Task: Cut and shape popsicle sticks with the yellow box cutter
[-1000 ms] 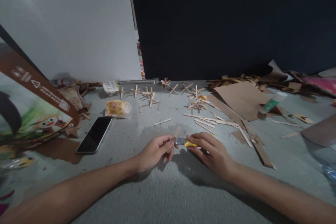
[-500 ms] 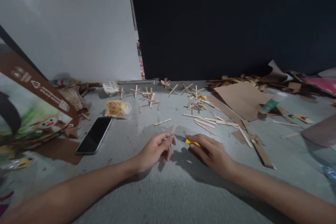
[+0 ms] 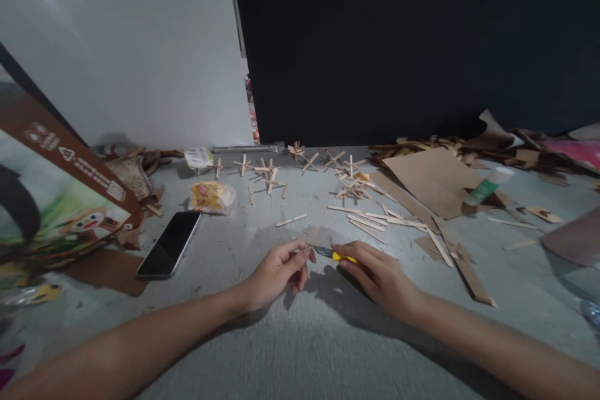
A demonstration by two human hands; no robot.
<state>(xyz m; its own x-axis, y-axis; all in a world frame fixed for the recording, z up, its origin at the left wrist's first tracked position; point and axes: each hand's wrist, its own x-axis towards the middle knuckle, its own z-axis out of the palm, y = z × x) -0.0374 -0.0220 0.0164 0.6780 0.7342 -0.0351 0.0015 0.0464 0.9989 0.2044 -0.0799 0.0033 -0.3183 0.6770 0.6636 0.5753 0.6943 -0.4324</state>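
Observation:
My left hand (image 3: 285,267) is closed in a pinch on a small wooden craft stick (image 3: 312,235), whose upper part is smeared by motion. From the right, my right hand (image 3: 375,272) grips a yellow utility knife (image 3: 344,257). Its dark blade (image 3: 322,251) points left and reaches the stick close to my left fingertips; whether it cuts in cannot be made out. Beyond my hands lies a single craft stick (image 3: 291,220). Several loose craft sticks (image 3: 365,225) are spread to the right, and crossed stick pieces (image 3: 270,178) stand farther back.
A black phone (image 3: 169,244) and a wrapped snack (image 3: 210,197) lie to the left, beside a printed carton bag (image 3: 70,200). On the right are brown cardboard (image 3: 431,181), a glue stick (image 3: 490,186) and a cardboard strip (image 3: 469,275). A dark panel (image 3: 398,44) rises behind.
The craft stick in my left hand was upright and clear; now its upper part is blurred and tipped. My right hand and the knife have hardly moved.

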